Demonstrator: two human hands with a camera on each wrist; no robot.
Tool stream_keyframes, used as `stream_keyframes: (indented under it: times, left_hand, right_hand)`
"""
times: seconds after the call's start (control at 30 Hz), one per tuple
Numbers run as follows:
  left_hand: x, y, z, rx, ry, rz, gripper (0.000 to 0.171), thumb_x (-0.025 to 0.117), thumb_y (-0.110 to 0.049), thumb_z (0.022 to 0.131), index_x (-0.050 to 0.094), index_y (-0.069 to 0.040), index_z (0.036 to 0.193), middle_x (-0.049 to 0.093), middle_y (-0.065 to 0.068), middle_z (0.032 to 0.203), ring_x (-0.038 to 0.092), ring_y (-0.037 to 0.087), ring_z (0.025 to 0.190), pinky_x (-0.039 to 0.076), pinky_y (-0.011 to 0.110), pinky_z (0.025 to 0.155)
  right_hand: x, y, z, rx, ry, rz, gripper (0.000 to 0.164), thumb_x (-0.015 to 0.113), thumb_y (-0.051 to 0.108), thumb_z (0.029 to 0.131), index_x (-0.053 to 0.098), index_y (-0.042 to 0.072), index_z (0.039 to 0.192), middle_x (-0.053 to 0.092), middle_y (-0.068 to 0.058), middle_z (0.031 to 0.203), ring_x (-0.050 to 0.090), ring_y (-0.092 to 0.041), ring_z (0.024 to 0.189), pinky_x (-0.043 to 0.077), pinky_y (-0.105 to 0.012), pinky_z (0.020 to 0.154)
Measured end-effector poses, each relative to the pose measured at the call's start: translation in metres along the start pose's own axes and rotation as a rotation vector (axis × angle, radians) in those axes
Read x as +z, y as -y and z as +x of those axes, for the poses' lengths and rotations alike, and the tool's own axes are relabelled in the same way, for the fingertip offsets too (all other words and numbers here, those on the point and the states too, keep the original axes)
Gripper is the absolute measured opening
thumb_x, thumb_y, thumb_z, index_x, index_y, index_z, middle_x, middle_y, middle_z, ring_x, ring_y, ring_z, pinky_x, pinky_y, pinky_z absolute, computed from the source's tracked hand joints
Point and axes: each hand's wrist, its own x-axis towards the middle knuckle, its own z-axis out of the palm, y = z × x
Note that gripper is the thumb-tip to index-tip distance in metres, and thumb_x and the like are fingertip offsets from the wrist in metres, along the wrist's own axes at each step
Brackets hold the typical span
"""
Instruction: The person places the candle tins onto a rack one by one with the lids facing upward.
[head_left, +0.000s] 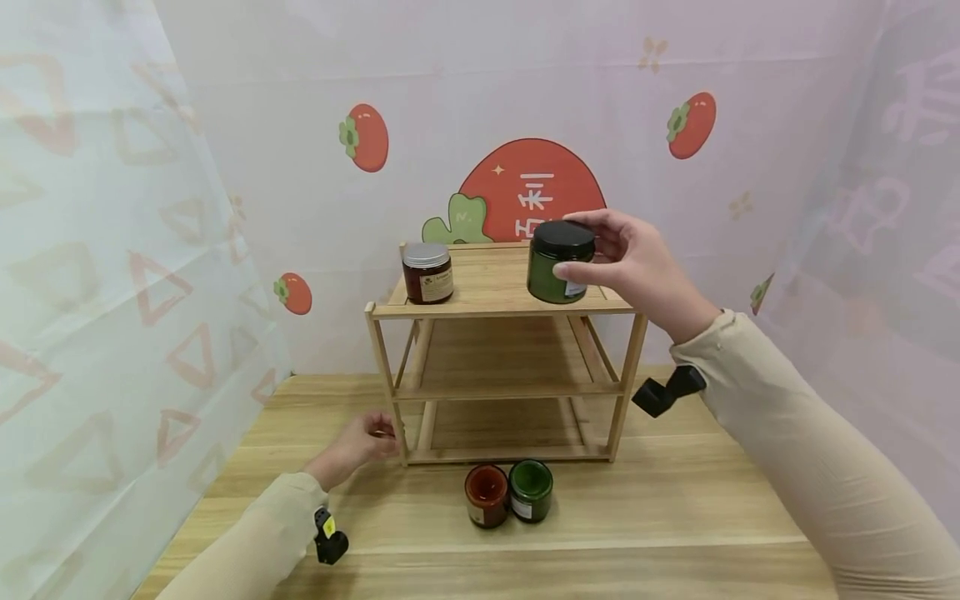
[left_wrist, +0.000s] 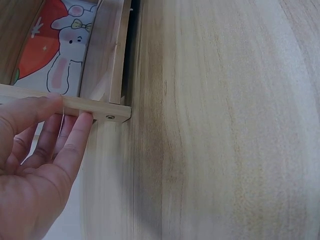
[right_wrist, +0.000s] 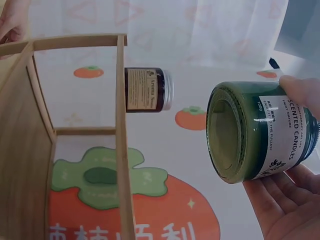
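My right hand [head_left: 637, 271] grips a green scented candle jar [head_left: 553, 275] with a black lid, thumb at the front and fingers round the far side. In the right wrist view the jar [right_wrist: 250, 132] shows its bare base and white label, apart from the rack. Down at the left, my left hand [head_left: 362, 447] holds a front post of the wooden rack [head_left: 502, 311]; the left wrist view has thumb and fingertips on either side of that post [left_wrist: 82, 105]. A dark red jar [head_left: 428, 279] with a silver lid stands on the top shelf's left.
Two lidless jars, one red [head_left: 487, 502] and one green [head_left: 531, 498], stand side by side on the wooden table [head_left: 645, 533] before the rack. Behind the rack hangs a white cloth [head_left: 255, 125] printed with red fruit; more cloth hangs at both sides.
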Motion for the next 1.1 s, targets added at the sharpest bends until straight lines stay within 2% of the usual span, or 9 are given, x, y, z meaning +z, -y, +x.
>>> stream_keyframes:
  times: [0.13,0.33,0.5,0.67,0.83,1.1]
  left_hand:
    - [0.0,-0.001,-0.001,0.005,0.003,0.007,0.03,0.064,0.0,0.088,0.05,0.009,0.113,0.06,0.015,0.106,0.061,0.016,0.09,0.056,0.038,0.083]
    - [0.002,-0.001,-0.003,0.011,0.005,0.019,0.03,0.063,-0.001,0.089,0.051,0.01,0.114,0.061,0.017,0.107,0.061,0.015,0.091,0.056,0.038,0.08]
    - [0.002,-0.001,-0.004,0.004,0.009,0.012,0.031,0.062,0.0,0.09,0.05,0.011,0.116,0.06,0.018,0.108,0.061,0.015,0.091,0.056,0.039,0.082]
    - [0.0,0.0,-0.003,0.004,0.007,0.005,0.032,0.061,0.001,0.09,0.049,0.012,0.117,0.06,0.019,0.109,0.061,0.016,0.091,0.056,0.038,0.082]
    - [0.0,0.0,0.0,0.01,0.004,0.0,0.031,0.063,0.0,0.089,0.051,0.011,0.115,0.06,0.017,0.108,0.062,0.017,0.092,0.056,0.037,0.083]
    - [-0.001,0.001,0.001,0.014,0.009,-0.009,0.03,0.063,0.0,0.089,0.051,0.01,0.114,0.06,0.016,0.106,0.061,0.016,0.092,0.056,0.039,0.084]
  right_hand:
    - [0.003,0.005,0.012,-0.014,-0.016,-0.034,0.054,0.078,0.014,0.081,0.055,0.007,0.129,0.063,-0.008,0.12,0.065,-0.011,0.101,0.053,-0.018,0.081]
    - [0.008,0.007,0.028,0.012,-0.024,-0.058,0.057,0.08,0.02,0.08,0.055,0.009,0.13,0.061,-0.007,0.122,0.063,-0.012,0.104,0.052,-0.018,0.085]
    - [0.016,0.007,0.04,0.042,-0.039,-0.069,0.06,0.081,0.024,0.079,0.055,0.012,0.131,0.061,-0.007,0.123,0.062,-0.014,0.105,0.05,-0.024,0.087]
    - [0.027,0.005,0.052,0.071,-0.043,-0.042,0.063,0.081,0.024,0.078,0.053,0.012,0.133,0.061,-0.007,0.123,0.061,-0.017,0.106,0.049,-0.028,0.088]
    - [0.037,0.004,0.061,0.082,-0.043,0.015,0.062,0.081,0.021,0.077,0.054,0.012,0.132,0.064,-0.008,0.116,0.061,-0.017,0.102,0.048,-0.029,0.087]
    - [0.056,-0.001,0.071,0.096,-0.022,0.017,0.063,0.083,0.02,0.076,0.055,0.012,0.132,0.065,-0.009,0.114,0.061,-0.018,0.103,0.046,-0.032,0.089]
